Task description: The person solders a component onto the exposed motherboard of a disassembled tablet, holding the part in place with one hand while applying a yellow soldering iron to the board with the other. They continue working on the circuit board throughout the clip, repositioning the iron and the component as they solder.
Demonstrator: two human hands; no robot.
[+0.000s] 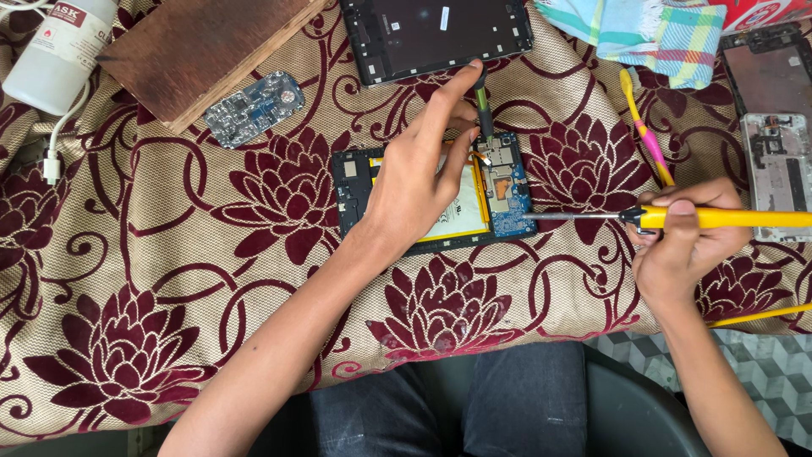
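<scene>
An opened phone (507,207) lies on the flowered cloth, its blue circuit board and pale battery showing. My left hand (419,173) rests on the battery and holds a thin green-tipped tool (484,106) upright, its tip down on the board's upper part. My right hand (689,233) grips a yellow-handled soldering iron (736,218) lying level, its metal tip pointing left and touching the board's right edge.
A dark tablet frame (440,34) lies beyond the phone. A small circuit board (254,107) and a wooden block (199,46) are at the upper left, with a white bottle (55,55). A toothbrush (644,127), a checked cloth (668,34) and another opened phone (774,118) are at the right.
</scene>
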